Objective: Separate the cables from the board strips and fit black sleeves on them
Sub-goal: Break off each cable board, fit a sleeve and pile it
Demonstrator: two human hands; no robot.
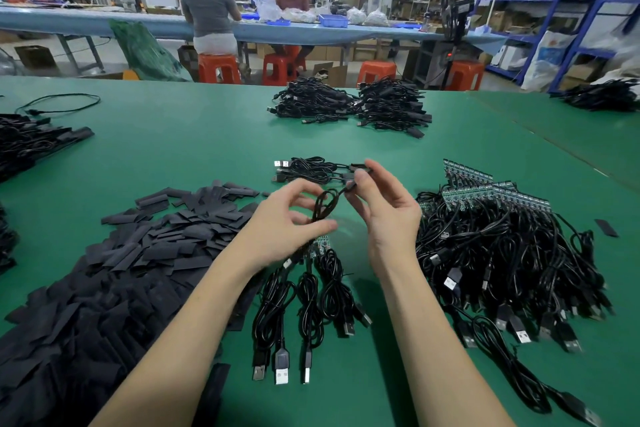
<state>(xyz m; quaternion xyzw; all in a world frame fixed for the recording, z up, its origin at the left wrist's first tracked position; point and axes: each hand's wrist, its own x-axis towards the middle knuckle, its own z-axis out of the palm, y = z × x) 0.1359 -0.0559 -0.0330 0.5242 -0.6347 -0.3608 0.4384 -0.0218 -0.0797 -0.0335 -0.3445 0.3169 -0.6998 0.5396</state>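
- We're mid-step w/ one cable (323, 206): thin, black, glossy, its coil pinched in our left hand (287, 218), thumb & fingers curled round the loops
- Right hand (381, 204) pinches the cable's sleeved end (351, 186) betw thumb & forefinger, other fingers loosely curled; that end sits at the right fingertips, just up-right of the left fingertips
- Key relation: cable's long axis runs from left fingers up-right to right fingers; hands close together, no slack to speak of betw them
- Our guess: sleeve's on or nearly on, so next move is likely setting it w/ the finished few (311, 170) just beyond the right fingertips
- Short board strip (318, 246), green, w/ a few cables hanging, lies just below the left fingers, USB plugs pointing twd us
- Sleeve pile (138, 253): flat matte black rectangles, left of the left hand
- Stock of board strips w/ cables (502, 236), tangled & shiny, right of the right hand
- All on a green mat (207, 149), smooth
- Can't tell if the sleeve is fully seated; too small
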